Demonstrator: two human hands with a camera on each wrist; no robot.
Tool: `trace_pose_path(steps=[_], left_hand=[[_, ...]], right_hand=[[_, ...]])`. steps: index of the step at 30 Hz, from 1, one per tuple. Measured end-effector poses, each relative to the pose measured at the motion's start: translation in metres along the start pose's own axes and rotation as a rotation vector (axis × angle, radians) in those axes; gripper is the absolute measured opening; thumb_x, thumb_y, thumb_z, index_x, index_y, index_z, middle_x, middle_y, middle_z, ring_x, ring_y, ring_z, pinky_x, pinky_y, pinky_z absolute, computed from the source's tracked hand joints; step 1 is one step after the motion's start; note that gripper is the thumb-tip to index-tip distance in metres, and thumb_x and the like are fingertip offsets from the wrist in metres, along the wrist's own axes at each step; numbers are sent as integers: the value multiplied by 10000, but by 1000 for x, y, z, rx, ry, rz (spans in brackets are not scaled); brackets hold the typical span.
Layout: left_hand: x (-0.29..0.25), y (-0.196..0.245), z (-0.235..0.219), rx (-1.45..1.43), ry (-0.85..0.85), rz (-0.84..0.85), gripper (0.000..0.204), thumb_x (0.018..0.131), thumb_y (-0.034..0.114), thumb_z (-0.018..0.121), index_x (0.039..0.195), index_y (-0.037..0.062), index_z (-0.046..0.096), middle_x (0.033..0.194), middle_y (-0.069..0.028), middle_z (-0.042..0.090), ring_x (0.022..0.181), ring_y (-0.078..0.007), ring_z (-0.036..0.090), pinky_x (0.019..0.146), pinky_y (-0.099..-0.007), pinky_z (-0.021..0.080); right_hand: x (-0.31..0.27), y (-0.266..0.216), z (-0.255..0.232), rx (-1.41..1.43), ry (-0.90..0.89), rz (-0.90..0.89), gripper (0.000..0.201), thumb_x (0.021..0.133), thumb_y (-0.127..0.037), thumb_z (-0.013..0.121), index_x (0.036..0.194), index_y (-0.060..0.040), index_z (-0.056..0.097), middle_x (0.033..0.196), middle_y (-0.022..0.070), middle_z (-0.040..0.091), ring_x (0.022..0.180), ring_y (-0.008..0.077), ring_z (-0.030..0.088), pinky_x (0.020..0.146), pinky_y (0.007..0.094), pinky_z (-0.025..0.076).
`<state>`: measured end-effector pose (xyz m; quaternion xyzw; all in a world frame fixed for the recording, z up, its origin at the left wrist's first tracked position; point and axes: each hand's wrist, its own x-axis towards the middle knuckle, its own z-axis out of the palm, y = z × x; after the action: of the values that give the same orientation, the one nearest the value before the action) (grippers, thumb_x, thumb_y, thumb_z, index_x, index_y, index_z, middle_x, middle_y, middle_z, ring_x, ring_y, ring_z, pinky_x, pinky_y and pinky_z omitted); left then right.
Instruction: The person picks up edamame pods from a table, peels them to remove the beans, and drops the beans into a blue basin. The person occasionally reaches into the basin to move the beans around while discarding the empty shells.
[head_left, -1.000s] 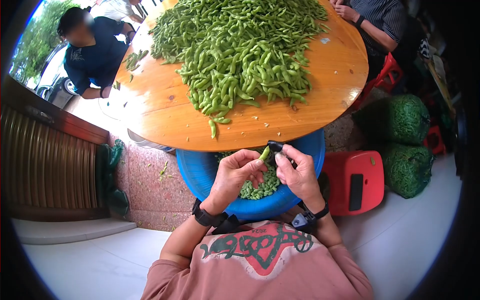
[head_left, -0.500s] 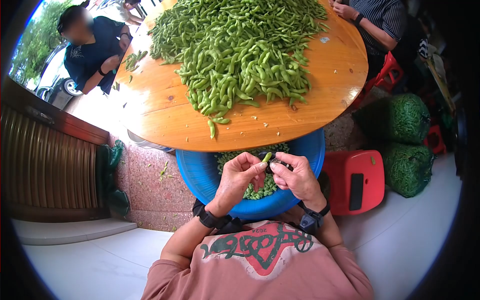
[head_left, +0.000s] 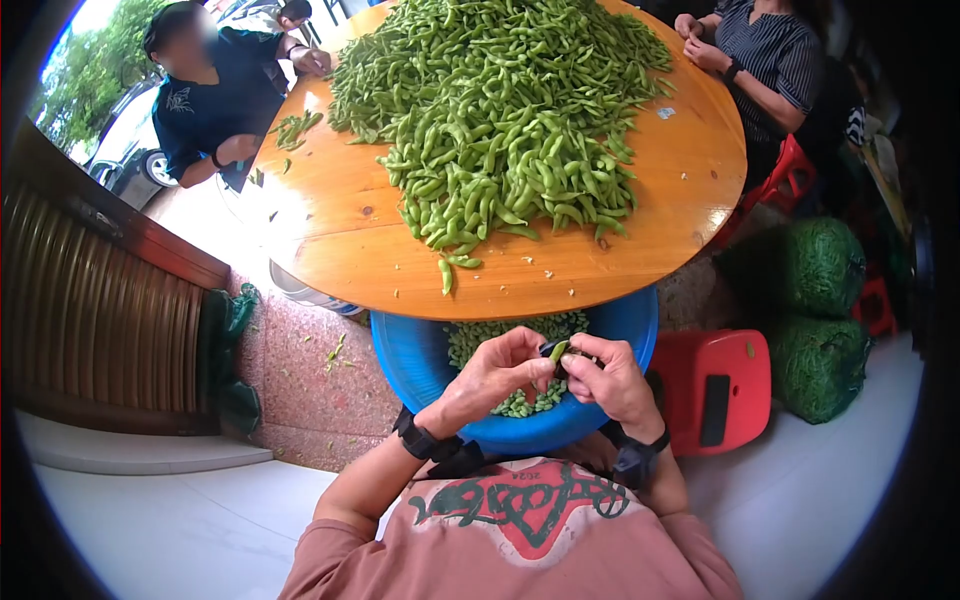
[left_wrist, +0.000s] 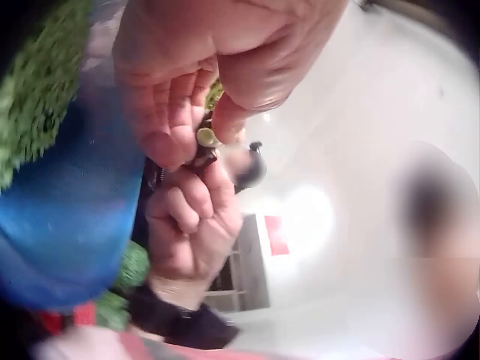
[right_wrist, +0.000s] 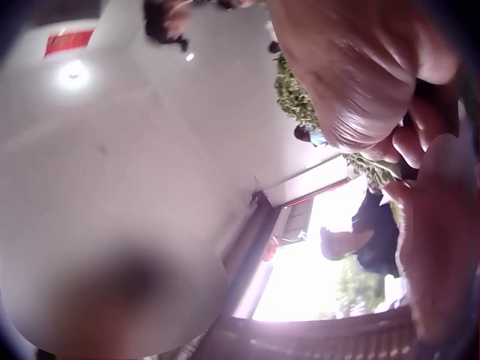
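In the head view a green pod (head_left: 558, 352) is pinched between both hands above the blue basin (head_left: 400, 365). The left hand (head_left: 500, 372) grips it with thumb and fingers; the right hand (head_left: 608, 378) pinches at its other side, a dark thing around one finger. Shelled green beans (head_left: 480, 340) lie in the basin under the hands. The left wrist view has a pale pod end (left_wrist: 206, 136) between the left hand (left_wrist: 217, 60) and the right hand (left_wrist: 191, 225), whose fingers are curled. In the right wrist view the fingertips are largely hidden.
A heap of pods (head_left: 510, 120) covers much of the wooden table (head_left: 340, 240), whose front edge overhangs the basin. A red stool (head_left: 740, 390) and filled green net bags (head_left: 815, 365) stand at the right. Two people sit beside the table, with another person behind at the left.
The head view has shifted, so the table and basin appear lower and further right. Both hands have closed in around the pod, and the person at the left has reached an arm to the table.
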<state>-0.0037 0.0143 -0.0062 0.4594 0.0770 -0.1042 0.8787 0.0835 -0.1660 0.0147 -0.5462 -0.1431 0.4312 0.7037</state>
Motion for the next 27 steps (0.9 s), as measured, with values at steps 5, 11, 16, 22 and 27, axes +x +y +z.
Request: trace_pose_path(steps=[5, 11, 16, 22, 27], left_hand=[[3, 12, 6, 577, 123, 85, 226, 961, 206, 659, 1030, 2, 593, 762, -37, 654, 683, -92, 626, 600, -263, 521], [0, 10, 0, 1004, 85, 246, 229, 984, 159, 576, 1102, -36, 583, 686, -117, 667, 614, -188, 673, 568, -319, 525], [1, 7, -1, 633, 121, -20, 302, 1023, 147, 462, 1248, -36, 547, 703, -98, 665, 595, -156, 628, 560, -308, 506], [14, -21, -8, -43, 201, -4, 290, 949, 80, 532, 1196, -72, 541, 918, -146, 662, 764, -139, 616, 653, -277, 490], [17, -38, -6, 662, 295, 435, 232, 755, -43, 572, 979, -60, 515, 1082, -226, 625, 786, -288, 603, 717, -359, 491]], right_hand=[[1, 7, 4, -288, 66, -62, 120, 945, -47, 592, 1011, 34, 652, 722, -7, 562, 605, 45, 537, 501, 222, 427], [7, 18, -2, -459, 96, -132, 113, 901, -46, 622, 962, 38, 666, 727, 50, 597, 601, 74, 559, 524, 264, 447], [14, 28, 6, -679, 211, -322, 106, 856, -38, 642, 935, 31, 660, 770, 140, 627, 654, 245, 627, 576, 345, 479], [22, 41, 25, -968, 362, -632, 98, 819, 24, 619, 916, 15, 606, 807, 182, 576, 714, 409, 599, 606, 463, 482], [22, 51, 35, -1099, 393, -680, 132, 825, 23, 622, 952, 10, 585, 888, 191, 547, 756, 402, 600, 628, 463, 514]])
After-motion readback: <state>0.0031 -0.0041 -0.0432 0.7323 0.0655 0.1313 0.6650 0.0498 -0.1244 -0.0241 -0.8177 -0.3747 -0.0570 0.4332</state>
